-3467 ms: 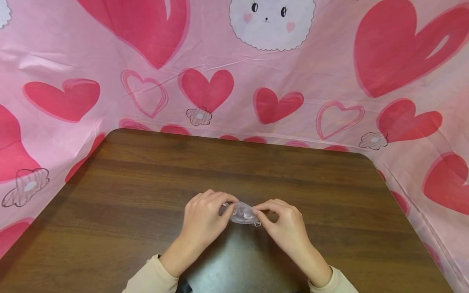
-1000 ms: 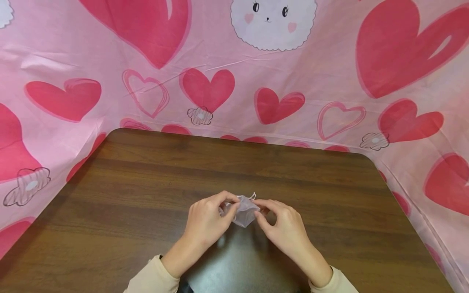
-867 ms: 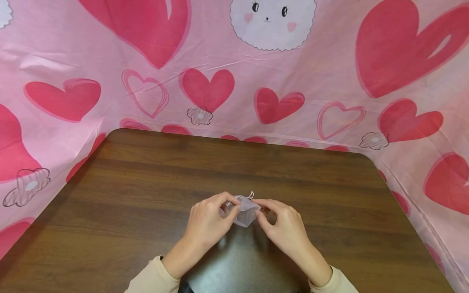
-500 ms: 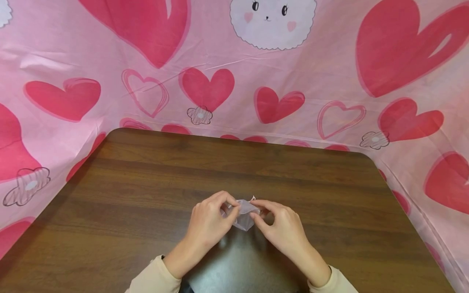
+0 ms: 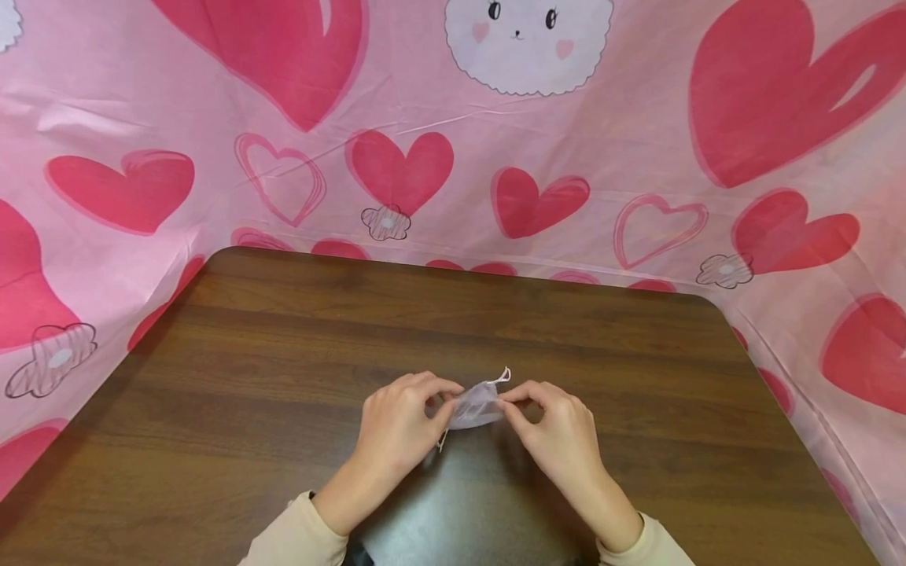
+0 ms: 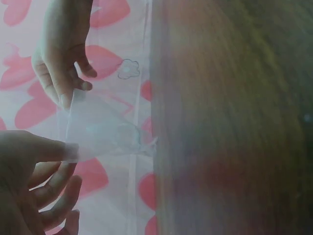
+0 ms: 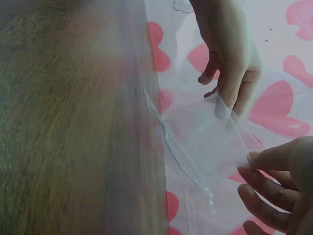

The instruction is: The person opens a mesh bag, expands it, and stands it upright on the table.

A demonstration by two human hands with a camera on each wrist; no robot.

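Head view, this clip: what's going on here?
Someone's left hand and right hand are holding a small see-through pouch between them over a wood-grain table, each pinching one side. A pale cord loop sticks out at the pouch's far side, and another cord end shows by the left hand. I can't tell whether anything is inside.

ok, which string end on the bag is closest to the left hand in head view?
The lower string end, right beside the left hand. The upper string end sticks out past the far edge of the bag, nearer the right hand.
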